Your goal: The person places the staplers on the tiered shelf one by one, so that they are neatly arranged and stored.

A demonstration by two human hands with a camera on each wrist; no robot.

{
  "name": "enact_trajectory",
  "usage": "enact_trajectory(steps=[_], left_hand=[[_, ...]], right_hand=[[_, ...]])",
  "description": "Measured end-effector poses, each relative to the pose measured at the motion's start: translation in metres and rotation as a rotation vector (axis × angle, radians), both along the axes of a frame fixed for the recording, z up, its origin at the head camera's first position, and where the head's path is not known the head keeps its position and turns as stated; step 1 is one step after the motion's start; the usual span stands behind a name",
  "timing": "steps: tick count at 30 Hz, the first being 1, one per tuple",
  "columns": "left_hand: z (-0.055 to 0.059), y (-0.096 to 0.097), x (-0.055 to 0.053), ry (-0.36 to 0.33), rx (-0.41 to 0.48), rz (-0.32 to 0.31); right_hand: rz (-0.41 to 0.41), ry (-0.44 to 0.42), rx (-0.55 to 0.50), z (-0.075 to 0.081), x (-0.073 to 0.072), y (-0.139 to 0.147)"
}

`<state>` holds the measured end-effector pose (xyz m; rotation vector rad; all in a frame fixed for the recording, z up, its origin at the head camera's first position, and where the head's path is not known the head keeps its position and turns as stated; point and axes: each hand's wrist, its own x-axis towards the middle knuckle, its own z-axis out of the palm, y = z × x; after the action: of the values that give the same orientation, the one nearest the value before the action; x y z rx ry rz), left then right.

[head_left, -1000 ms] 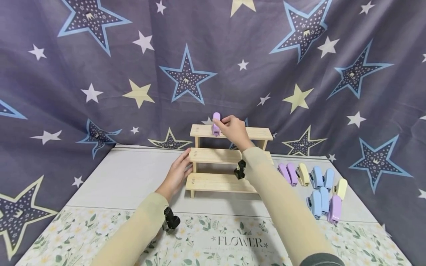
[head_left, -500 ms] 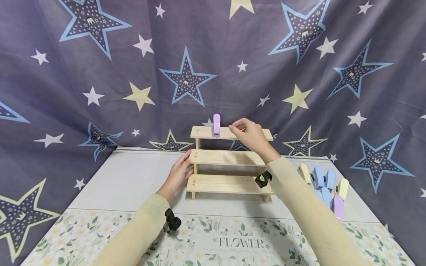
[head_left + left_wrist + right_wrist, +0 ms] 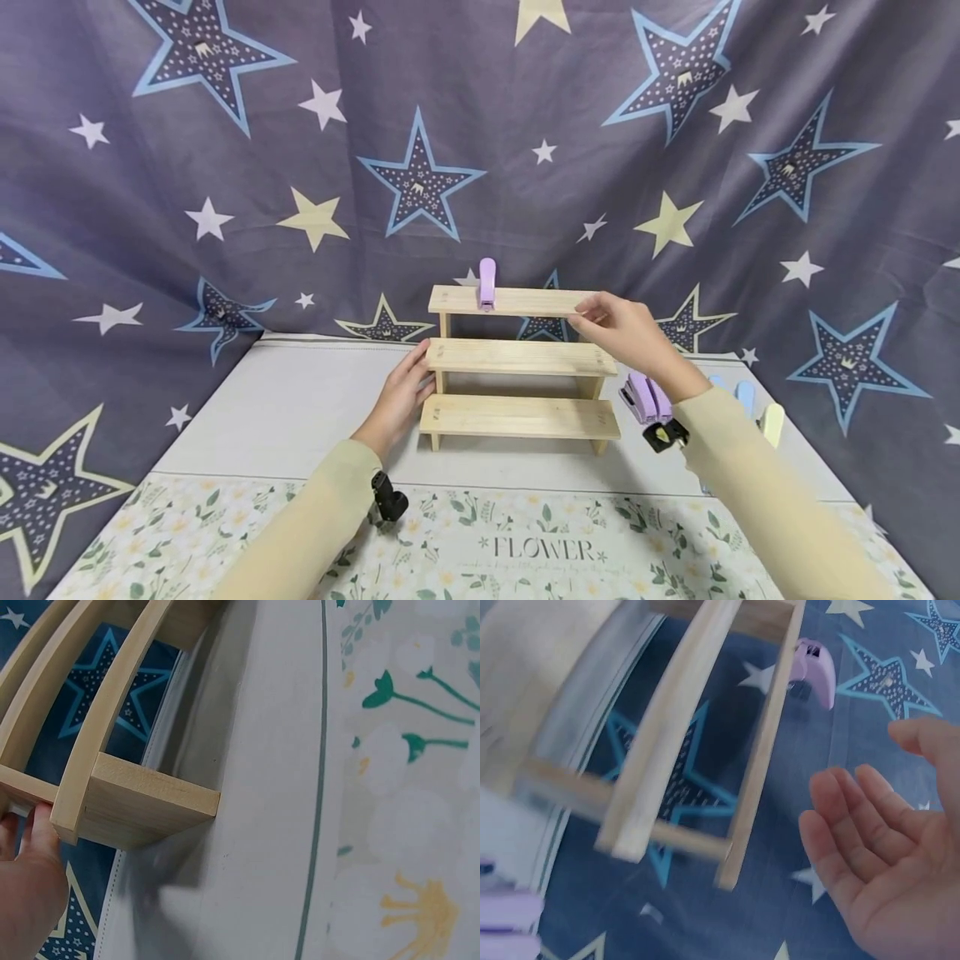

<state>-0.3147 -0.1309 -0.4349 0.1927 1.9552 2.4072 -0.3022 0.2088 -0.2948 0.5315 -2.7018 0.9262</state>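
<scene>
A three-tier wooden display shelf [image 3: 517, 357] stands on the table. On its top tier, left of centre, a purple mini stapler [image 3: 487, 285] stands upright; the right wrist view also shows this stapler [image 3: 815, 671]. My left hand [image 3: 397, 404] grips the left end of the middle tier, and in the left wrist view the hand [image 3: 34, 877] is partly cut off by the frame. Close to the top tier's right end is my right hand [image 3: 622, 333], empty, fingers loosely bent. In the right wrist view its palm [image 3: 892, 862] shows with nothing in it.
Two purple staplers [image 3: 647, 398] stand right of the shelf. Further right, blue staplers [image 3: 745, 397] and a yellow stapler [image 3: 772, 423] are partly hidden by my right sleeve [image 3: 757, 475]. A star-patterned curtain [image 3: 420, 175] hangs behind; a flowered cloth [image 3: 420, 542] covers the front.
My right hand has let go of the purple stapler on the top tier and moved right and slightly down. My left hand has stayed at the shelf.
</scene>
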Motion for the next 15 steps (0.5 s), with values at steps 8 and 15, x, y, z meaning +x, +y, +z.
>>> enact_trajectory(steps=[8,15], left_hand=[[0.000,-0.001,0.000,0.000,0.006,0.003],[-0.001,0.000,-0.001,0.007,0.023,0.002]], right_hand=[[0.024,-0.042,0.110,-0.021,0.028,0.052],[0.006,-0.123,0.136,-0.042,0.052,0.096]])
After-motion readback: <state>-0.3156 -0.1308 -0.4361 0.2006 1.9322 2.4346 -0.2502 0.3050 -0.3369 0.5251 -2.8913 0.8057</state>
